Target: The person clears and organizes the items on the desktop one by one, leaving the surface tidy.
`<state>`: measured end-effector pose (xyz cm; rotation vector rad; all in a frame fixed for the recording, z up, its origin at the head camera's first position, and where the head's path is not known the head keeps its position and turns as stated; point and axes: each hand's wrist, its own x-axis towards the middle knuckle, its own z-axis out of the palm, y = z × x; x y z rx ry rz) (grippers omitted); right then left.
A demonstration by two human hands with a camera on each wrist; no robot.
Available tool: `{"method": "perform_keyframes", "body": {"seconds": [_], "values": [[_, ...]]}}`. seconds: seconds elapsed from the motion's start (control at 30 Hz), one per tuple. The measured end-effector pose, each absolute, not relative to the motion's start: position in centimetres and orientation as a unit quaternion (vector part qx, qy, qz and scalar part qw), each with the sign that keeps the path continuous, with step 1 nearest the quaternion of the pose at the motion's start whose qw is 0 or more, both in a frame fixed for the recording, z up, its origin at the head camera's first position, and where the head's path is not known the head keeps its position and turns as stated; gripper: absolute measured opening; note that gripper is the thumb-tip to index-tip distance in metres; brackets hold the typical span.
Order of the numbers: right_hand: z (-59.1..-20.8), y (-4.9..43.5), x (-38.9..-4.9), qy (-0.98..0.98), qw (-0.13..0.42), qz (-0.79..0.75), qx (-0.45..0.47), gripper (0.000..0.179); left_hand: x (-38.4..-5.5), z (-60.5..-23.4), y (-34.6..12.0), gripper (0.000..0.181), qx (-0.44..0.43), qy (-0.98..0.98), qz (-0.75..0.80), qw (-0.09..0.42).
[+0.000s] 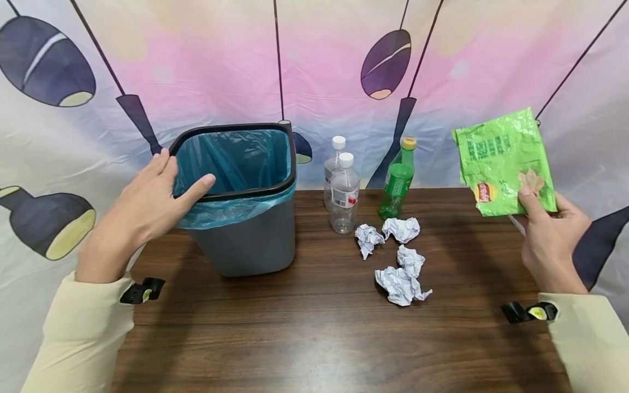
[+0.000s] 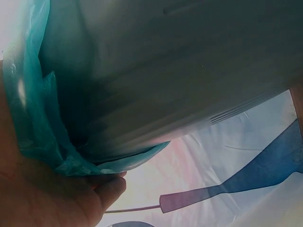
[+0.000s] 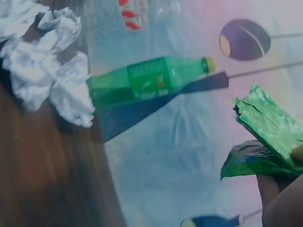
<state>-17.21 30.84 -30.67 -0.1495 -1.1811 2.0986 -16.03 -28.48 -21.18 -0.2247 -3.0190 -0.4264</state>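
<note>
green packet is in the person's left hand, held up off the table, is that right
Not the left: the head view shows the right hand gripping the green packet. It is indeed held up off the table.

Dark wood-grain table (image 1: 319, 322), pale glare near front. Behind, pastel cloth (image 1: 221, 65), pink fading into blue, printed with dark lamps (image 1: 386, 61) on thin cords. Toward table's back edge, clear front bottle (image 1: 345, 202) upright, white cap, white-and-red label, partly hiding clear rear bottle (image 1: 330, 172), also white-capped. Right of these, green bottle (image 1: 397, 188) upright, yellow cap, green label. Before bottles, crumpled white paper: left wad (image 1: 368, 240) just beside back wad (image 1: 402, 230); nearer, small wad (image 1: 410, 260) up against large wad (image 1: 400, 286).
</note>
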Motion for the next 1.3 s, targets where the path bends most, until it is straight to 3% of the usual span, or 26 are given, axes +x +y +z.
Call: {"method": "perform_keyframes", "body": {"seconds": [0.3,0.87,1.07,1.3], "values": [[-27.4,27.4,-19.4,-0.453,0.43,0.781,0.034,0.036,-15.9,-21.0,-28.1,0.102,-0.074,-0.987,-0.14,0.037],[-22.8,16.7,-21.7,-0.494,0.483,0.71,0.136,0.012,-15.9,-20.8,-28.2,0.103,-0.076,-0.988,-0.13,0.034],[-22.5,14.3,-23.6,-0.542,0.514,0.644,0.163,0.017,-15.7,-20.8,-28.3,0.104,-0.074,-0.988,-0.13,0.032],[-21.9,11.2,-24.4,-0.556,0.486,0.65,0.182,0.018,-15.6,-20.7,-28.1,0.104,-0.07,-0.988,-0.13,0.032]]}}
